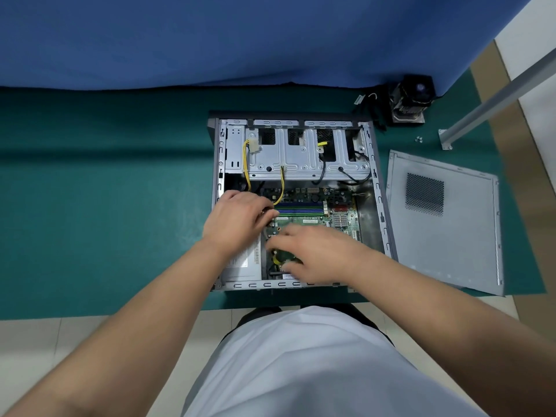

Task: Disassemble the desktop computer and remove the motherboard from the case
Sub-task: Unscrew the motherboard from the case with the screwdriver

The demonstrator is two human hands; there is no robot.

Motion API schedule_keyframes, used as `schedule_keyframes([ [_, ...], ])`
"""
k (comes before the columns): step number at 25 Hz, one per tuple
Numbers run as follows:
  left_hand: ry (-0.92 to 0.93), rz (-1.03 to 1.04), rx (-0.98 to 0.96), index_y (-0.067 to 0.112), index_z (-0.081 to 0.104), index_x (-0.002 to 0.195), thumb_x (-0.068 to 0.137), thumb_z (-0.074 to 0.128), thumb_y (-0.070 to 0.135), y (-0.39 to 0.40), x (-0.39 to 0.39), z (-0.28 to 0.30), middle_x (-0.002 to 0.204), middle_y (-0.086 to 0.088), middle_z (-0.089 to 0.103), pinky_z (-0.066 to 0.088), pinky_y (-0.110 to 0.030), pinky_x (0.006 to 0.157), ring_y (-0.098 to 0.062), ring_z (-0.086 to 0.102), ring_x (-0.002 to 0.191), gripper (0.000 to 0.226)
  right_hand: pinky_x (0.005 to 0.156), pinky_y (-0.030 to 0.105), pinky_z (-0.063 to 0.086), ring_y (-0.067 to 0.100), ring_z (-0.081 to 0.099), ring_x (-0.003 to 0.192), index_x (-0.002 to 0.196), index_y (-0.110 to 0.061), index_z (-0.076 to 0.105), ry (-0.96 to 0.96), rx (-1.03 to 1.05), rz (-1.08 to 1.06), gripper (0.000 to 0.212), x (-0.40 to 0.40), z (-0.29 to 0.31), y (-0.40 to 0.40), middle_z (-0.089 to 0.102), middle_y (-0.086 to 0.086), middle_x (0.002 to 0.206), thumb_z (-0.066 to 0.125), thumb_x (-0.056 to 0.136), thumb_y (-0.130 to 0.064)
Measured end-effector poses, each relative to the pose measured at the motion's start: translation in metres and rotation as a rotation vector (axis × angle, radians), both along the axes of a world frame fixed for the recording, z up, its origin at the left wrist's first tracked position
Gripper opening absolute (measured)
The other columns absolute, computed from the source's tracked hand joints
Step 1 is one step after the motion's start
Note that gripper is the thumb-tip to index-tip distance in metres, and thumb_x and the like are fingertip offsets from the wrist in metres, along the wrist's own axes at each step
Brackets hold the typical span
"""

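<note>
Green circuit board, the motherboard (313, 216), still lies flat in the bottom of the open case (379, 203), which rests on its side on the teal mat (120, 206). Its side panel (445, 221) is off and lies on the mat just right of the case, and a cooler with its fan (410, 99) sits far right near the blue curtain, with a few loose screws (418, 139) near it, so the opening-up looks done. Left to do, by my reading: cables such as the yellow wires (248, 164) still trail over the board, and the memory sticks (299, 207) remain seated. Both hands are down inside. The left hand (237, 218) has its fingers curled at the board's left edge, seemingly pinching something small, though I cannot tell what. The right hand (316, 254) is blurred, fingers bent over the near part of the board; whether it grips anything I cannot tell
</note>
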State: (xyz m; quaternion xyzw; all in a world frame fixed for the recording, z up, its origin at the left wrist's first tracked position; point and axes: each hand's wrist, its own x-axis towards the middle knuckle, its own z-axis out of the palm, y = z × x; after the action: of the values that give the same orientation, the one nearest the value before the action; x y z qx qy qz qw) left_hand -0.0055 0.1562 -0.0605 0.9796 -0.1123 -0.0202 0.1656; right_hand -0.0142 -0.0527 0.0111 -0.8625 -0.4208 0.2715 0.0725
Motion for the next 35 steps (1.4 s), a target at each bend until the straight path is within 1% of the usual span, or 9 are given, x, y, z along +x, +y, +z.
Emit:
schedule_keyframes([
  [3, -0.093, 0.091, -0.034, 0.030, 0.070, 0.116, 0.105, 0.050, 0.044, 0.003, -0.017, -0.002, 0.121, 0.013, 0.071, 0.028, -0.037, 0.115, -0.013, 0.054, 0.132, 0.027, 0.054, 0.035, 0.041, 0.030, 0.065, 0.076, 0.119, -0.028, 0.039, -0.251, -0.032, -0.032, 0.046, -0.001, -0.004, -0.001, 0.064, 0.002, 0.091, 0.019, 0.101, -0.065],
  [8, -0.111, 0.219, 0.015, 0.024, 0.052, 0.147, 0.107, 0.035, 0.040, 0.001, -0.068, -0.008, 0.153, 0.007, 0.051, 0.016, -0.043, 0.126, -0.016, 0.033, 0.151, 0.046, 0.069, 0.036, 0.042, 0.023, 0.053, 0.088, 0.112, -0.020, 0.040, -0.081, 0.103, 0.055, 0.030, -0.002, -0.005, -0.004, 0.057, 0.003, 0.100, 0.046, 0.092, -0.043],
  [11, -0.108, 0.249, 0.024, 0.024, 0.049, 0.149, 0.108, 0.034, 0.039, -0.001, -0.073, -0.007, 0.154, 0.007, 0.049, 0.016, -0.045, 0.126, -0.015, 0.030, 0.152, 0.046, 0.050, 0.032, 0.031, 0.021, 0.043, 0.057, 0.108, -0.024, 0.032, -0.242, 0.038, -0.056, 0.042, -0.003, -0.005, 0.001, 0.051, -0.003, 0.074, 0.023, 0.099, -0.063],
  [15, -0.108, 0.253, 0.014, 0.026, 0.052, 0.146, 0.107, 0.036, 0.037, 0.001, -0.069, -0.007, 0.150, 0.009, 0.053, 0.017, -0.045, 0.126, -0.014, 0.032, 0.151, 0.043, 0.057, 0.034, 0.036, 0.026, 0.054, 0.073, 0.110, -0.023, 0.034, -0.245, 0.073, -0.009, 0.031, -0.006, -0.005, 0.009, 0.054, 0.001, 0.085, 0.037, 0.091, -0.048],
  [18, -0.125, 0.256, 0.009, 0.026, 0.052, 0.145, 0.106, 0.038, 0.036, 0.001, -0.070, -0.008, 0.149, 0.010, 0.053, 0.014, -0.042, 0.127, -0.013, 0.032, 0.151, 0.042, 0.048, 0.030, 0.029, 0.022, 0.041, 0.050, 0.111, -0.022, 0.035, -0.340, -0.021, -0.091, 0.046, -0.003, -0.002, 0.010, 0.044, -0.004, 0.064, 0.018, 0.098, -0.062],
  [22, -0.121, 0.264, 0.003, 0.026, 0.052, 0.145, 0.106, 0.039, 0.037, 0.001, -0.069, -0.008, 0.148, 0.011, 0.054, 0.014, -0.042, 0.127, -0.012, 0.033, 0.150, 0.042, 0.059, 0.036, 0.042, 0.024, 0.053, 0.082, 0.110, -0.022, 0.038, -0.159, 0.066, -0.030, 0.032, -0.006, -0.002, 0.008, 0.051, -0.001, 0.091, 0.043, 0.090, -0.046],
  [28, -0.116, 0.269, -0.009, 0.025, 0.053, 0.145, 0.106, 0.039, 0.036, 0.000, -0.069, -0.006, 0.148, 0.010, 0.055, 0.014, -0.043, 0.127, -0.013, 0.033, 0.150, 0.043, 0.071, 0.036, 0.042, 0.026, 0.054, 0.096, 0.118, -0.020, 0.042, -0.095, 0.072, -0.056, 0.035, -0.009, -0.006, 0.008, 0.052, 0.005, 0.106, 0.048, 0.091, -0.041],
  [31, -0.111, 0.267, -0.016, 0.025, 0.053, 0.145, 0.105, 0.039, 0.036, 0.000, -0.069, -0.006, 0.148, 0.010, 0.055, 0.014, -0.044, 0.127, -0.012, 0.033, 0.150, 0.043, 0.064, 0.037, 0.042, 0.030, 0.059, 0.091, 0.115, -0.023, 0.036, -0.107, 0.030, -0.198, 0.038, -0.009, -0.007, 0.009, 0.054, 0.006, 0.105, 0.039, 0.097, -0.056],
  [35, -0.107, 0.266, -0.019, 0.025, 0.054, 0.144, 0.105, 0.040, 0.036, 0.000, -0.069, -0.006, 0.148, 0.010, 0.055, 0.015, -0.044, 0.126, -0.013, 0.034, 0.149, 0.043, 0.075, 0.039, 0.047, 0.027, 0.056, 0.099, 0.119, -0.022, 0.043, 0.020, 0.050, -0.086, 0.032, -0.009, -0.005, 0.009, 0.048, 0.004, 0.112, 0.053, 0.089, -0.029],
])
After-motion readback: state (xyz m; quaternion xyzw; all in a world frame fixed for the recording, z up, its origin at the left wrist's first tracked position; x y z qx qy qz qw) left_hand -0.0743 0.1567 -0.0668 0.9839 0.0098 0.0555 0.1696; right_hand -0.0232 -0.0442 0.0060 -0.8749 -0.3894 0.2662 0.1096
